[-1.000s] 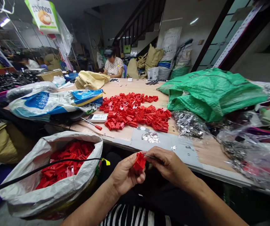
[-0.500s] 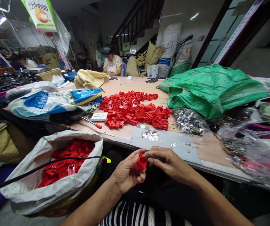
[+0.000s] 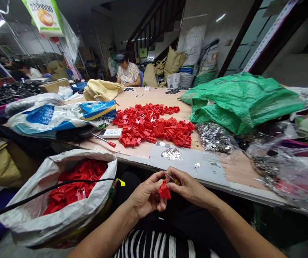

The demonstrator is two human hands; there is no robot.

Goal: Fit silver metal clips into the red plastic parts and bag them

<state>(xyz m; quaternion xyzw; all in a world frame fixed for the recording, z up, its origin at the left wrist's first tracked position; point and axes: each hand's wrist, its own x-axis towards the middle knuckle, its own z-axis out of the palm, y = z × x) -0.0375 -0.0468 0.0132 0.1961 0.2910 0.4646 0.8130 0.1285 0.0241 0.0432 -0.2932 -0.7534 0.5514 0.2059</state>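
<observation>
Between the fingers of my left hand (image 3: 147, 195) is a red plastic piece (image 3: 164, 190), held over my lap in front of the table edge. My right hand (image 3: 187, 186) is closed on a thin metal tool with a yellowish handle (image 3: 174, 180), its tip close to the top of the piece. On the table lies a heap of red pieces (image 3: 154, 125). Nearer me, small shiny metal parts (image 3: 171, 154) rest on a grey sheet (image 3: 186, 164).
An open white sack (image 3: 17, 218) of red pieces stands at the left. A red-handled screwdriver (image 3: 111, 144) lies beside a white box (image 3: 111, 133). Green sacking (image 3: 245, 100) and plastic bags of metal parts (image 3: 215, 138) are at the right. Across the table sits a person (image 3: 128, 73).
The red piece has tilted and sits slightly lower and to the right in my fingers. My right hand has turned, and more of the tool and its yellowish handle shows.
</observation>
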